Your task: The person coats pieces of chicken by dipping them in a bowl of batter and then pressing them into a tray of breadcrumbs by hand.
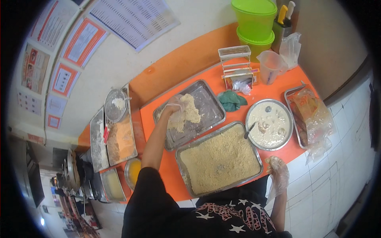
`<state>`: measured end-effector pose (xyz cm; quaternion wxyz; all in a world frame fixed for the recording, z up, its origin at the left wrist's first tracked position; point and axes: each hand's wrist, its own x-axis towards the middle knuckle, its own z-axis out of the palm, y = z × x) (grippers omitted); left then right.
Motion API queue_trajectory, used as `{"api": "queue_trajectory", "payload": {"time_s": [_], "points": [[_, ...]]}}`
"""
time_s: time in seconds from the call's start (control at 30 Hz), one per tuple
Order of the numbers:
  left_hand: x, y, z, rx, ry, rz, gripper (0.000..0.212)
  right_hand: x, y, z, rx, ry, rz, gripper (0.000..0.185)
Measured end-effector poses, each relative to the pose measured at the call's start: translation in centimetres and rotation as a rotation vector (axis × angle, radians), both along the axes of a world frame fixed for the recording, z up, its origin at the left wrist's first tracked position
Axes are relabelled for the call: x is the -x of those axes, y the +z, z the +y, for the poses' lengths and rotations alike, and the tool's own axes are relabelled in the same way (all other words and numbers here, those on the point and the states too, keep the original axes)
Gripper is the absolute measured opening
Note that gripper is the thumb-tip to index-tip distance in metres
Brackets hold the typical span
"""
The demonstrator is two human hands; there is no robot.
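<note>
My left hand [175, 104], in a clear plastic glove, reaches into a metal tray [205, 93] at the back. It touches a flat crumb-coated piece [192, 111], and its fingertips are hard to make out. Other coated food [175, 124] lies beside it. Nearer me, a second metal tray [220, 160] is filled with pale yellow crumbs. My right hand [277, 168], also gloved, hangs off the table's front edge, right of the crumb tray. Its fingers are curled and caked with crumbs; whether they hold anything is unclear. Above it stands a round metal bowl [269, 125] of creamy white batter with pieces in it.
A dark handle [250, 131] leans over the bowl's rim. Rightward lies a tray with plastic bags [312, 119]. Behind are a green cloth [231, 101], measuring jug [269, 67], green tubs [254, 17] and knife block [281, 31]. Flour trays [120, 142] and a sieve [116, 105] stand left.
</note>
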<state>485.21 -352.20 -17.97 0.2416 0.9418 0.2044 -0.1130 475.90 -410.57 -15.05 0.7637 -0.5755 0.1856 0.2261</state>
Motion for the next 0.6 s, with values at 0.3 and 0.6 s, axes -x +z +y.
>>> {"api": "queue_trajectory", "payload": {"time_s": [0.3,0.6], "points": [[-0.2,-11.2,-5.2,-0.65,-0.207,-0.201,0.079,-4.3,2.6,-3.9,0.62,0.167,-0.205,0.037],[5.5,-1.2,-17.8,-0.216,0.051,-0.433,0.082,-16.8,-0.7,-2.1,1.399,0.963,-0.735,0.017]]}}
